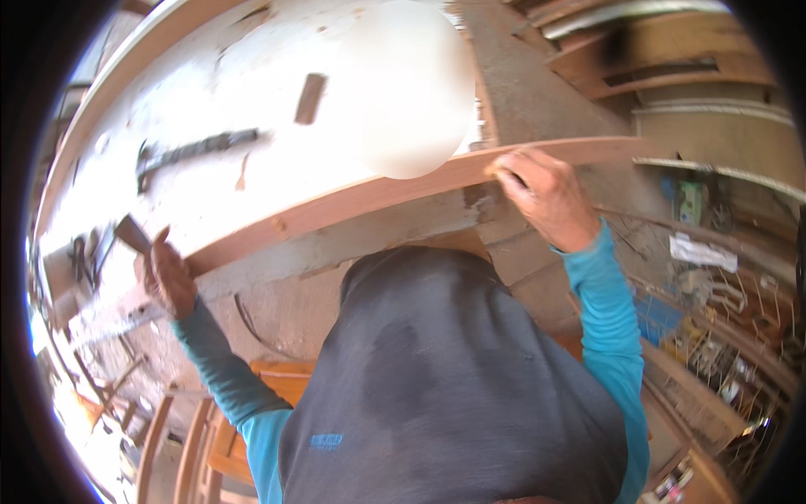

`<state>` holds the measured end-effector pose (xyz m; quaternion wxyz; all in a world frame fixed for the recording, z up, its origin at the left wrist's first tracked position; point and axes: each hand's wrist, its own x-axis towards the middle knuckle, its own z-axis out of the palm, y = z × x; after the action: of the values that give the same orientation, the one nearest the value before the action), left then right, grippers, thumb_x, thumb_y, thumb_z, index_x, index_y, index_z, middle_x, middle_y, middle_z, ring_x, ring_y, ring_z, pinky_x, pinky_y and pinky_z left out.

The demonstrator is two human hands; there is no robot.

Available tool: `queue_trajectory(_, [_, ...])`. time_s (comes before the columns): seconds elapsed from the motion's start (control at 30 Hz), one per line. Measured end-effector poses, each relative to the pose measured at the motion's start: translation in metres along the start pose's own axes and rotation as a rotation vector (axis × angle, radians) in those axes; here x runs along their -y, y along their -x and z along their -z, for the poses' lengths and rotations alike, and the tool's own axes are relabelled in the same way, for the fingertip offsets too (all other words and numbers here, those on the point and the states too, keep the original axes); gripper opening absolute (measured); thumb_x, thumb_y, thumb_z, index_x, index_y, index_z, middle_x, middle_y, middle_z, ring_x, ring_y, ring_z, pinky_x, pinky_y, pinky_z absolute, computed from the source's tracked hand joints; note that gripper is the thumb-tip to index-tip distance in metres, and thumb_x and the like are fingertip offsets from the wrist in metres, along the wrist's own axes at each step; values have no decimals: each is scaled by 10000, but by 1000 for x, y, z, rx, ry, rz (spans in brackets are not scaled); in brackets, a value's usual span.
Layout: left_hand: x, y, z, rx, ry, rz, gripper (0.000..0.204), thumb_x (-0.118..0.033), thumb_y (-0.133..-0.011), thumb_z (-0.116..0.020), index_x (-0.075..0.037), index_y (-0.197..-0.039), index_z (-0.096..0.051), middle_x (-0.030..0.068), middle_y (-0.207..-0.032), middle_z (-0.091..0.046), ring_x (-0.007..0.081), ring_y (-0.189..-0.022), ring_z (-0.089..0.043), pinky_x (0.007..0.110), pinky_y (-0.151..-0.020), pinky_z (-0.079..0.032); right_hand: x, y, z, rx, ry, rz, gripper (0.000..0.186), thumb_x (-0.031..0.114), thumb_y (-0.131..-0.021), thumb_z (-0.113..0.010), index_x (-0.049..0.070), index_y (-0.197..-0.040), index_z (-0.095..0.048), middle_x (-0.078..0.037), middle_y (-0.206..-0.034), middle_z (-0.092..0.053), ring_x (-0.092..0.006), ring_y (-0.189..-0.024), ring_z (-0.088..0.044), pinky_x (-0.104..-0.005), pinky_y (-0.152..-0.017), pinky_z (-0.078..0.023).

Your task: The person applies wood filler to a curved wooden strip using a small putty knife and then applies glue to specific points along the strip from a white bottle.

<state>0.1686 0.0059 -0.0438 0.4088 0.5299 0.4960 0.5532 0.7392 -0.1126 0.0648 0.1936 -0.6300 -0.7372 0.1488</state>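
A long, narrow reddish-brown wooden board point(369, 196) lies slanting along the near edge of a pale workbench point(277, 160). Around the board's left end are the fingers of my left hand point(170, 275), closed against it. A dark, flat-ended piece point(132, 233) stands by those fingertips; whether they touch it is unclear. My right hand point(544, 195) is over the board's right part, its fingers curled into a pinch. Something small and tan shows at the fingertips, too small to name. A hammer point(197, 151) with a dark handle lies beyond the board, near a small brown block point(311, 98).
A wooden strip point(101, 97) borders the bench's far left. Wooden chair parts point(197, 445) stand below left. To the right are cluttered wire racks point(747, 336), a blue container point(657, 317) and stacked planks point(663, 55). A pale blurred oval covers part of the bench.
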Motion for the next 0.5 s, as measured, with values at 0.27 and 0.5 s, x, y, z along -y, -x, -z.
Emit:
queue_trajectory(0.27, [-46, 28, -67, -465, -249, -84, 361, -279, -1044, -642, 16, -1239, -711, -36, -702, -481, 25, -559, -413, 189, -409, -227, -53, 31, 36, -145, -160, -97, 95, 38, -900, -717, -17, -971, -686, -166, -941, -735, -355, -860, -729, -426, -736, -593])
queue_trajectory(0.5, [-89, 89, -182, -148, -678, -123, 286, -127, -1069, -569, 44, -1260, -694, 69, -884, -675, 88, -747, -617, 239, -631, -509, -150, 82, 100, -253, -60, -264, 110, 33, -905, -726, -7, -1004, -701, -163, -945, -736, -325, -855, -736, -387, -715, -580])
